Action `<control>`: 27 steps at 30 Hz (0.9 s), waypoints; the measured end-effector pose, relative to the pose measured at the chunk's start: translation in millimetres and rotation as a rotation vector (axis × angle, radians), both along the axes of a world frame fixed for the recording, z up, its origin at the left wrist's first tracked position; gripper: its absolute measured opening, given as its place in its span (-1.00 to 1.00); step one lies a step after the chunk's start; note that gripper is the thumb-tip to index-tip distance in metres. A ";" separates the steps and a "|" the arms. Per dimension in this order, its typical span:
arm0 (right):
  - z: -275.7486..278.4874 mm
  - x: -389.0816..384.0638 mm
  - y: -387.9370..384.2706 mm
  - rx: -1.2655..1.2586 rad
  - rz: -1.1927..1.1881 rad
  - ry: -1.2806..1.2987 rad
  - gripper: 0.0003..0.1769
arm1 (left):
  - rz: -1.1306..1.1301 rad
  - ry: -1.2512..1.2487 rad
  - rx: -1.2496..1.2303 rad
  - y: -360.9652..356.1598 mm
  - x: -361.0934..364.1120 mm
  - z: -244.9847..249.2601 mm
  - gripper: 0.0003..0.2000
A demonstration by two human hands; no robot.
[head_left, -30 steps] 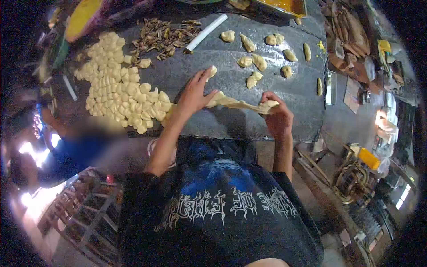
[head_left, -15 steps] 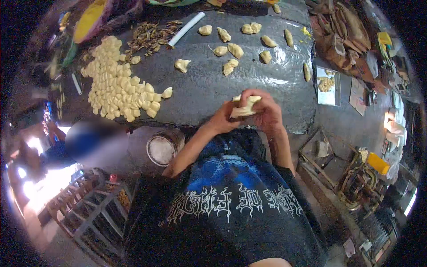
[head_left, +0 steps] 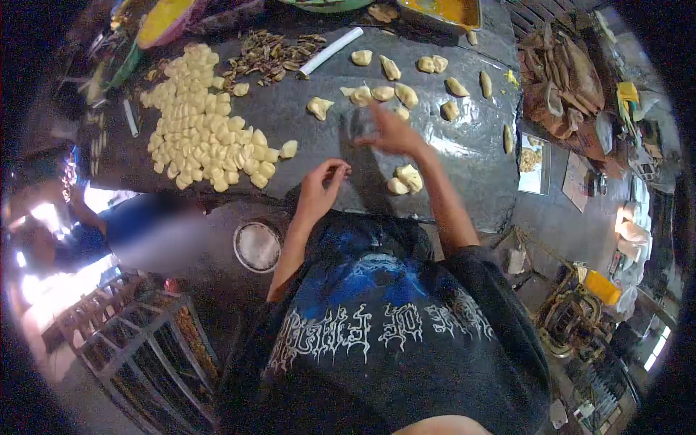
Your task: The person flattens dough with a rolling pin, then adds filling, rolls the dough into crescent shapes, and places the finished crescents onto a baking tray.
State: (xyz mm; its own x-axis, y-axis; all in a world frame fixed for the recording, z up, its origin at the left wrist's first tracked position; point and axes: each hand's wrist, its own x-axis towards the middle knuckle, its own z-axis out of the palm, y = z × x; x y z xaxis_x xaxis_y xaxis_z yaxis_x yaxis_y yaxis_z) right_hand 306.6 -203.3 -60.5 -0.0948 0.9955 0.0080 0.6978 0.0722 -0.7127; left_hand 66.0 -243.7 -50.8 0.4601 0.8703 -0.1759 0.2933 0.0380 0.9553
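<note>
My left hand (head_left: 319, 192) hovers over the near edge of the dark worktop, fingers curled and thumb tip against them, nothing visible inside. My right hand (head_left: 391, 133) stretches forward over the table, thumb and fingers apart. Just beyond its fingertips lies a pale dough piece (head_left: 360, 96), beside another dough lump (head_left: 406, 95). A folded pale dough lump (head_left: 406, 179) rests on the worktop (head_left: 304, 138), left of my right forearm. Farther left, a lone dough piece (head_left: 319, 109) sits apart.
A heap of small pale dough pieces (head_left: 210, 134) covers the left side. Behind it are a brown pile of dried pods or husks (head_left: 272, 56) and a white rod (head_left: 331, 53). A tray with yellow liquid (head_left: 446, 11) stands at the back. Another person (head_left: 148, 228) is at left.
My hands have parted from the dough they held together. The right has reached forward over the table; the left has drawn left. A dough lump now shows on the worktop near where they were.
</note>
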 end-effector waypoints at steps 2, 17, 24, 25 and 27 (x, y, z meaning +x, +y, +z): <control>-9.4 -11.8 -22.3 -0.243 0.016 0.690 -0.17 | 0.036 0.000 -0.011 10.9 -19.2 -7.0 -0.84; 46.3 -0.7 -126.1 -0.340 -0.653 0.690 -0.67 | -0.561 -0.258 -0.551 66.4 11.7 -23.2 -0.63; 65.9 -35.2 -102.4 -0.217 -0.746 0.800 -0.66 | -0.326 -0.391 -0.438 54.2 63.5 -21.9 -0.51; 68.6 -42.0 -96.3 -0.172 -0.785 0.793 -0.66 | -0.279 -0.356 -0.355 58.7 61.7 -11.1 -0.50; 70.4 -53.7 -90.3 -0.161 -0.703 0.800 -0.65 | -0.287 -0.247 -0.178 64.7 54.9 0.4 -0.57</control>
State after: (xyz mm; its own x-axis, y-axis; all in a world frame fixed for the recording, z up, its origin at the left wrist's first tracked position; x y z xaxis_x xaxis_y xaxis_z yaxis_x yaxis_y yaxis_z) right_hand 252.9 -293.6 9.9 0.4738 0.8194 -0.3226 -0.1269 -0.2989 -0.9458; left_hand 120.9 -179.0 -50.4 0.7268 0.6664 -0.1666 0.0794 0.1594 0.9840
